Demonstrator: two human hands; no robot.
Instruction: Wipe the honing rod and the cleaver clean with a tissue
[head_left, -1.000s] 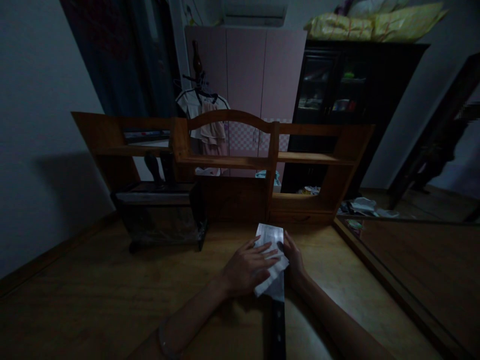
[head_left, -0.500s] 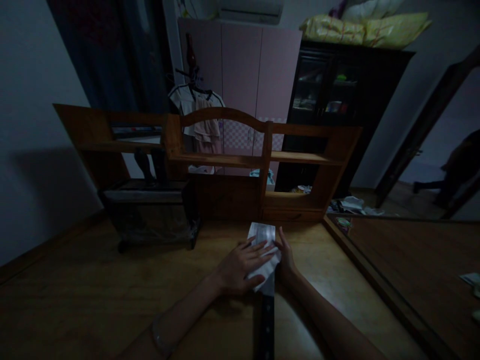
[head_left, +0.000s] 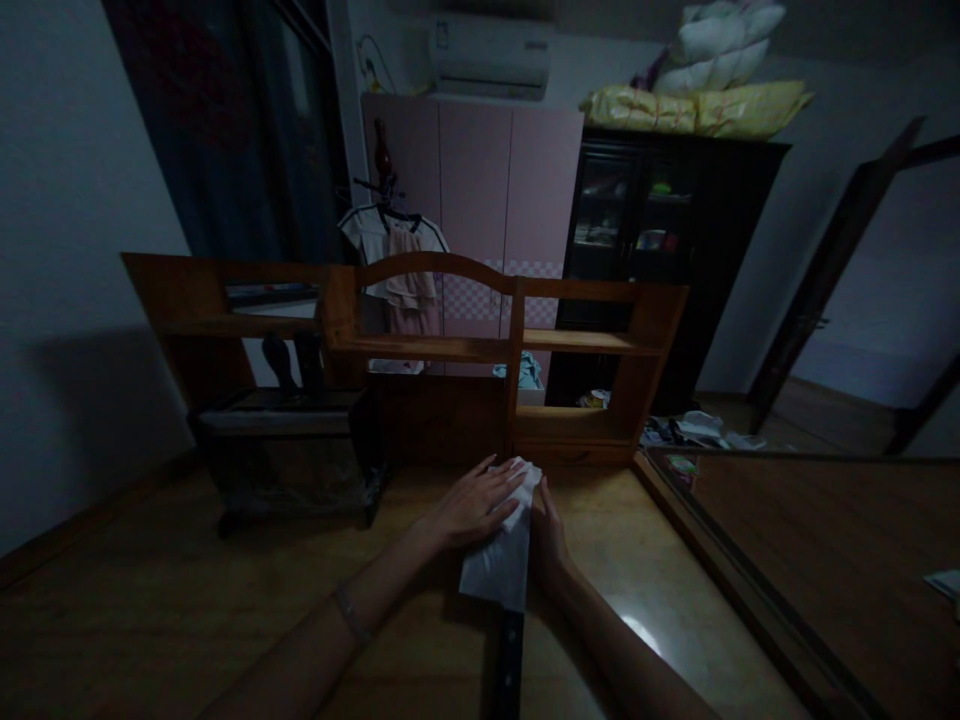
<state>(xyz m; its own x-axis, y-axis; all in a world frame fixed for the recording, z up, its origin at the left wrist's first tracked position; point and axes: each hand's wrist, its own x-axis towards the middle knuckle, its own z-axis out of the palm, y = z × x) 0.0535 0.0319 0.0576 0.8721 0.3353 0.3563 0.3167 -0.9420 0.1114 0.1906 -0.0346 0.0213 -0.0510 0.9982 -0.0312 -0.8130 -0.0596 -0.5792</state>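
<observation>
A broad cleaver (head_left: 496, 572) lies flat on the wooden desk (head_left: 187, 610), its dark handle (head_left: 509, 655) pointing toward me and its blade pointing away. My left hand (head_left: 471, 503) lies with fingers stretched flat on a white tissue (head_left: 519, 490) that covers the far end of the blade. My right hand (head_left: 547, 531) sits against the blade's right side with its thumb raised along the steel, holding the cleaver still. Its other fingers are hidden in the dim light.
A wooden shelf unit (head_left: 420, 345) stands at the desk's back edge, with a dark boxy rack (head_left: 289, 450) at its left. A raised wooden edge (head_left: 720, 560) runs along the right. Behind stand a pink wardrobe (head_left: 480, 200) and a dark cabinet (head_left: 660, 230).
My left hand has slid the tissue away from me along the blade, so the bare tip is now covered and more steel shows near the handle. The view has tilted up.
</observation>
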